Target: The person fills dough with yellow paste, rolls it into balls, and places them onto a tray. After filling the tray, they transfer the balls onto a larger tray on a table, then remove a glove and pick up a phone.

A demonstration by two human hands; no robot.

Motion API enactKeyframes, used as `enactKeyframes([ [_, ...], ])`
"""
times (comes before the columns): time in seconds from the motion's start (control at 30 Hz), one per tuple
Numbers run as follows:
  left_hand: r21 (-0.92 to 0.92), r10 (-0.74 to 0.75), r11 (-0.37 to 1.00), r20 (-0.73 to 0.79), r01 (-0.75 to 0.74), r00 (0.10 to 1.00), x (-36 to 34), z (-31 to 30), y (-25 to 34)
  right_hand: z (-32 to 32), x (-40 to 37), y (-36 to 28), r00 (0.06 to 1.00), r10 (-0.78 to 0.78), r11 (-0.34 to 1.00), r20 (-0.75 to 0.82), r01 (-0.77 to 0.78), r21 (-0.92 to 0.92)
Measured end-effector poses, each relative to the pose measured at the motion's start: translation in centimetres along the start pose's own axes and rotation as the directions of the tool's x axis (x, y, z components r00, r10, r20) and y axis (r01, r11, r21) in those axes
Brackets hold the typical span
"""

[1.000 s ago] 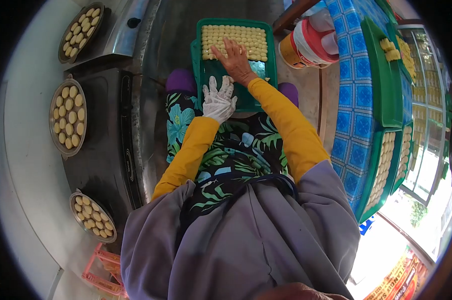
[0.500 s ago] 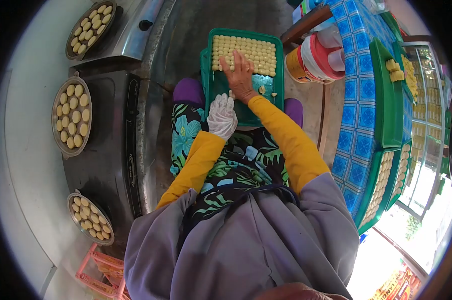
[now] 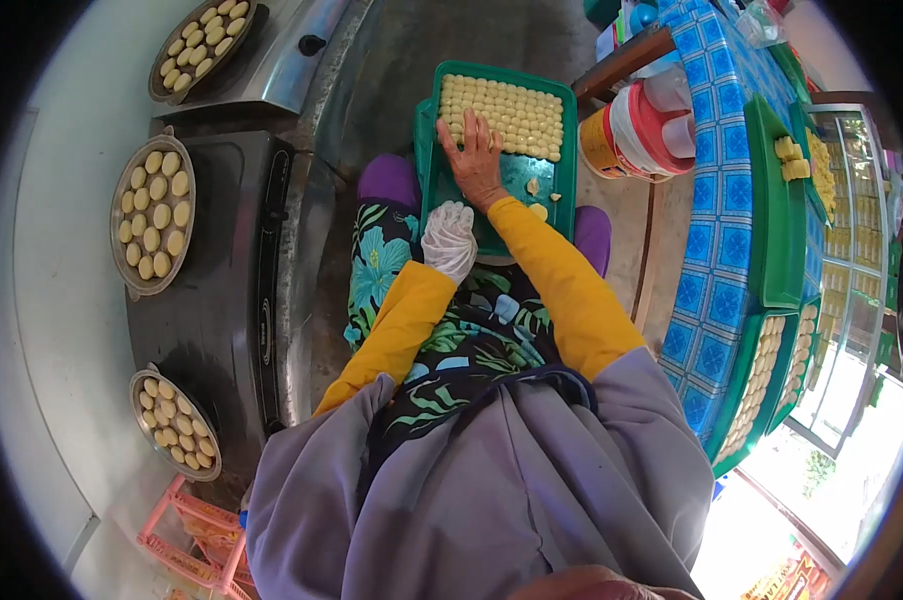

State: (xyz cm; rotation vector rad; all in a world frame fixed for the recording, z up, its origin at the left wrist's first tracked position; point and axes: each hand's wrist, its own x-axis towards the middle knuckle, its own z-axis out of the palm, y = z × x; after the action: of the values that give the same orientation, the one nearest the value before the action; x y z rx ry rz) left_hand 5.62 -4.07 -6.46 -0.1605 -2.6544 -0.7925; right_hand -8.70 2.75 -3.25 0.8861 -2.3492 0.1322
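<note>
A green tray (image 3: 568,150) rests across my lap, its far part filled with rows of small pale dough balls (image 3: 501,110). My bare right hand (image 3: 474,168) lies over the near left end of these rows, fingers spread and fingertips touching the balls there. Just below it, at the tray's near left side, my gloved left hand (image 3: 449,242) is closed with its fingers curled; whatever may be inside is hidden. A few loose dough scraps (image 3: 532,187) lie on the bare tray floor to the right of my right wrist.
On the left, round pans of pale cakes (image 3: 153,215) sit on a dark stove (image 3: 221,270). To the right are a red-lidded tub (image 3: 636,130) and a table with a blue checked cloth (image 3: 706,290). Green trays (image 3: 776,220) stand along it. A pink rack (image 3: 196,535) is at lower left.
My left hand has curled its fingers, and the small dough piece by its fingertips is out of sight. My right hand has shifted slightly left along the rows. The whole view has shifted a little.
</note>
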Motion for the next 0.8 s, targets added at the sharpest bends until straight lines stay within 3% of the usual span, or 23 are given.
enactKeyframes([
  [0.1,-0.036,-0.044,0.998,0.052,0.046,0.998,0.2,-0.2,0.0,-0.5,0.6,0.3,0.999,0.037,0.999,0.002,-0.037,-0.001],
  [0.13,-0.036,-0.037,0.999,0.047,0.039,0.998,0.1,0.4,-0.1,-1.0,0.4,0.6,0.998,0.065,0.994,0.007,-0.065,0.087],
  [0.2,-0.288,-0.166,0.948,-0.089,0.134,0.982,-0.1,2.0,-0.9,-1.8,-0.2,1.2,0.996,0.092,0.979,0.013,-0.093,0.179],
  [0.23,-0.268,-0.086,0.962,-0.137,0.046,0.987,0.0,2.0,-1.0,-2.4,-1.2,1.8,0.967,0.249,0.944,0.049,-0.254,0.210],
  [0.27,-0.272,-0.096,0.960,-0.132,0.057,0.987,0.7,1.4,-0.4,-3.2,-2.3,2.3,0.914,0.396,0.884,0.091,-0.406,0.231],
  [0.3,-0.059,-0.050,0.997,-0.031,0.048,0.998,1.4,0.8,0.0,-4.2,-3.8,2.3,0.911,0.399,0.883,0.100,-0.412,0.227],
  [0.33,0.154,-0.018,0.988,0.073,0.006,0.997,2.6,-0.3,0.8,-5.3,-5.0,2.3,0.913,0.327,0.915,0.244,-0.371,0.160],
  [0.37,0.250,-0.033,0.967,0.288,-0.042,0.957,3.4,-1.4,1.4,-6.1,-6.0,2.2,0.884,0.262,0.941,0.387,-0.323,0.100],
  [0.4,0.246,-0.022,0.968,0.291,-0.052,0.957,3.9,-1.9,1.7,-6.4,-6.5,2.0,0.882,0.272,0.939,0.384,-0.330,0.093],
  [0.47,0.289,-0.107,0.956,0.479,-0.041,0.871,4.5,-1.7,1.5,-6.8,-7.4,1.4,0.903,0.189,0.978,0.385,-0.208,0.008],
  [0.57,0.298,-0.116,0.953,0.510,-0.049,0.852,4.8,-2.2,1.8,-8.0,-7.2,1.8,0.853,0.210,0.965,0.478,-0.259,0.037],
  [0.67,0.355,-0.055,0.928,0.431,-0.113,0.901,4.7,-2.7,2.1,-8.5,-7.5,1.7,0.841,0.217,0.960,0.495,-0.276,0.048],
  [0.8,0.350,-0.086,0.927,0.545,-0.133,0.834,3.6,-3.2,2.2,-9.3,-9.0,1.0,0.839,0.184,0.973,0.513,-0.229,0.026],
])
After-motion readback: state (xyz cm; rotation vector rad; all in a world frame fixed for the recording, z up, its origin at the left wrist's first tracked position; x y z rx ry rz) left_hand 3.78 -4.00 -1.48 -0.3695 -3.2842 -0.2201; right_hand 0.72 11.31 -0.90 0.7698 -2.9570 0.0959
